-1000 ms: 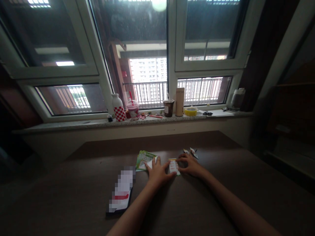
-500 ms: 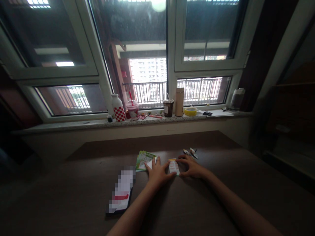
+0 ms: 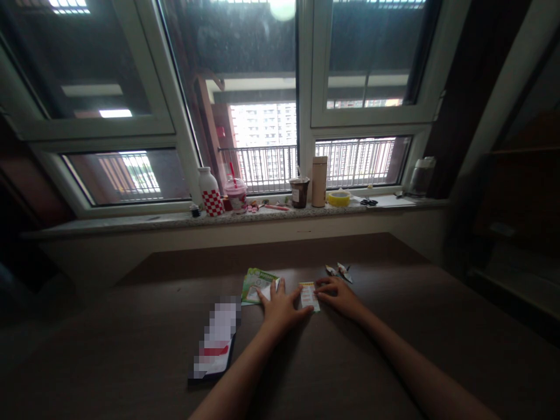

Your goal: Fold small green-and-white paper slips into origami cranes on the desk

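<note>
A small printed paper slip (image 3: 308, 299), white with a yellow-orange top edge and lines of red print, lies flat on the table between my hands. My left hand (image 3: 280, 308) is spread open, its forefinger at the slip's upper left and its thumb at the lower edge. Slightly bent, the fingers of my right hand (image 3: 340, 297) touch the slip's right edge, with a small gap between the tips. Under and behind my left fingers is a pile of green printed packets (image 3: 254, 286). Two small folded paper pieces (image 3: 345, 272) lie just beyond my right hand.
A phone-like object (image 3: 219, 338), partly pixelated, lies left of my left forearm. Along the windowsill (image 3: 271, 216) stand a red-checked bottle (image 3: 212, 192), a pink drink cup (image 3: 236, 195), a brown drink cup (image 3: 299, 192), a beige flask (image 3: 319, 182), yellow tape (image 3: 338, 199) and scissors (image 3: 368, 202).
My right thumb has moved up from the slip's lower right corner along its right edge, closer to the forefinger. My left hand and the slip have stayed in place.
</note>
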Motion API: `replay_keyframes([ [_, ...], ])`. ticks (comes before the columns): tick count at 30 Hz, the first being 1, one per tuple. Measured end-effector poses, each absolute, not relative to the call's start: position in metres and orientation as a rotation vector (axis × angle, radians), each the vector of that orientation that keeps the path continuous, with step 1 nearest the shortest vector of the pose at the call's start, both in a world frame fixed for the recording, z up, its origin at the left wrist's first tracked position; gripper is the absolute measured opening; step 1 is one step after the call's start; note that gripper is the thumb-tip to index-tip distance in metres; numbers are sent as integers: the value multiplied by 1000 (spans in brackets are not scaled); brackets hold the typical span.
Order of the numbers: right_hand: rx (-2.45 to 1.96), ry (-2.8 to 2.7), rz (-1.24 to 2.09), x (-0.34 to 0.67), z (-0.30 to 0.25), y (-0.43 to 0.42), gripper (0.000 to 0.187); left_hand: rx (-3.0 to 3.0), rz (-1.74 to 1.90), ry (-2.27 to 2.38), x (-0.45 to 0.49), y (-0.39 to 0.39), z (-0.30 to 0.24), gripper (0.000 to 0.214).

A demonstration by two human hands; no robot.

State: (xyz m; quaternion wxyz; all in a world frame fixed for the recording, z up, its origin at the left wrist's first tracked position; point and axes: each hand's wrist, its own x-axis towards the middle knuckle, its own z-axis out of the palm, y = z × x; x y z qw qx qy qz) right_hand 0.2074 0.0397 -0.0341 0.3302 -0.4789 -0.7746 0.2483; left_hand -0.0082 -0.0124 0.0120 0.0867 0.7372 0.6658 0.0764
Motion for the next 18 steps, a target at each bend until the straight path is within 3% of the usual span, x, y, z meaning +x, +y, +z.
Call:
replay_keyframes([
  [7, -1231, -2043, 659, 210, -31, 37, 14, 2191, 229, 1997, -7, -13, 11, 75],
  [18, -1300, -2072, 543, 204, -33, 42, 21, 2200, 239, 1990, -8, -12, 10, 74],
])
